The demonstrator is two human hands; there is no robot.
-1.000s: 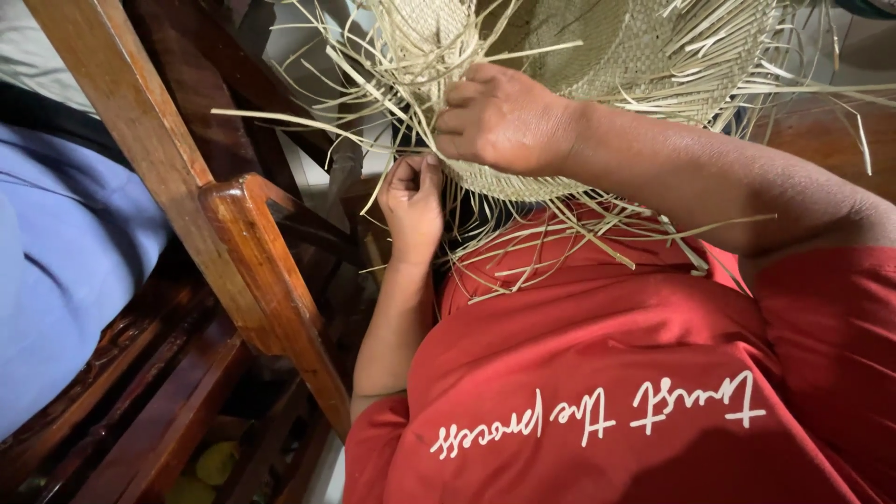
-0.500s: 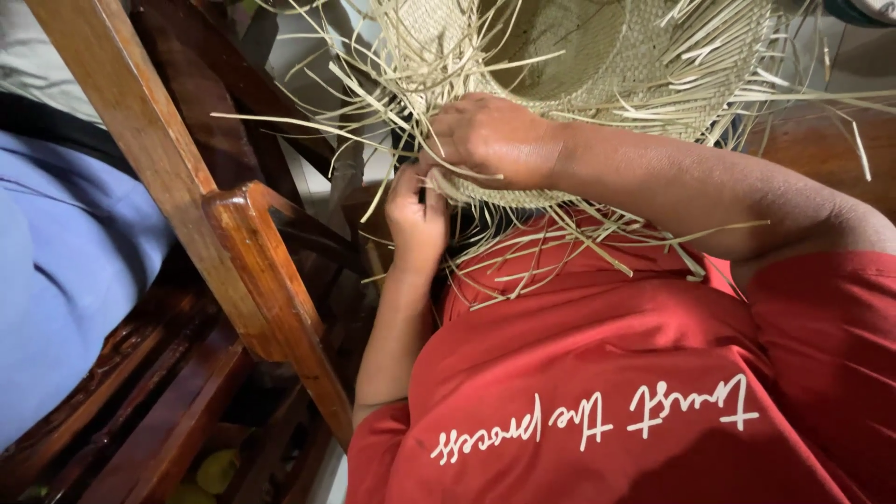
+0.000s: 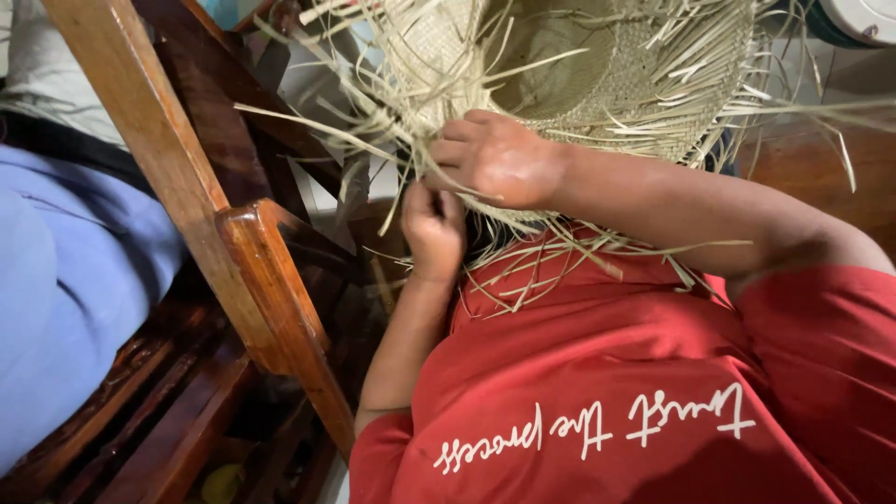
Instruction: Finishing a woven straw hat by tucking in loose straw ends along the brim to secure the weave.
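The half-woven straw hat [image 3: 597, 75] lies brim-out against the red shirt [image 3: 653, 373], its loose strands fanning everywhere. The right hand [image 3: 499, 159] presses curled fingers on the woven edge while the left hand [image 3: 434, 229] pinches strands just below; a slipped pinch could slacken the weave or snap a dry strand. A wooden chair frame [image 3: 252, 271] and blue cushion [image 3: 65, 299] crowd the left
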